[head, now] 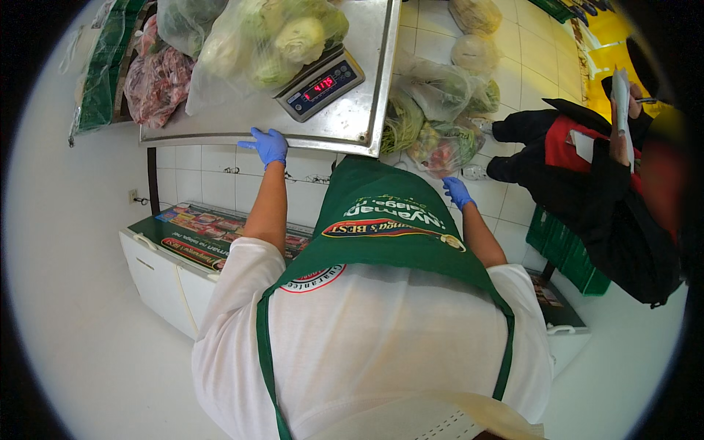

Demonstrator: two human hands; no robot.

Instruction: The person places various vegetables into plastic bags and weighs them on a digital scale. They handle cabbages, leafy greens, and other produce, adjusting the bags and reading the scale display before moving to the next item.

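Note:
My left hand [267, 146], in a blue glove, rests with spread fingers on the near rim of a stainless steel table [242, 124]. On the table stands a digital weighing scale [320, 88] with a lit red display. A clear plastic bag of cabbages [269, 44] lies on the scale and hides its platform. My right hand [458, 192], also gloved in blue, hangs low at my side with loosely bent fingers and nothing visible in it. Nearest to it is a clear bag of mixed vegetables [443, 148] on the floor; contact cannot be told.
A bag of reddish meat or bones [157, 88] lies at the table's left. Bagged green beans [401, 124] and other produce bags [476, 52] line the tiled floor. A person [583, 148] at right holds papers and a pen. A chest freezer [165, 269] stands at left.

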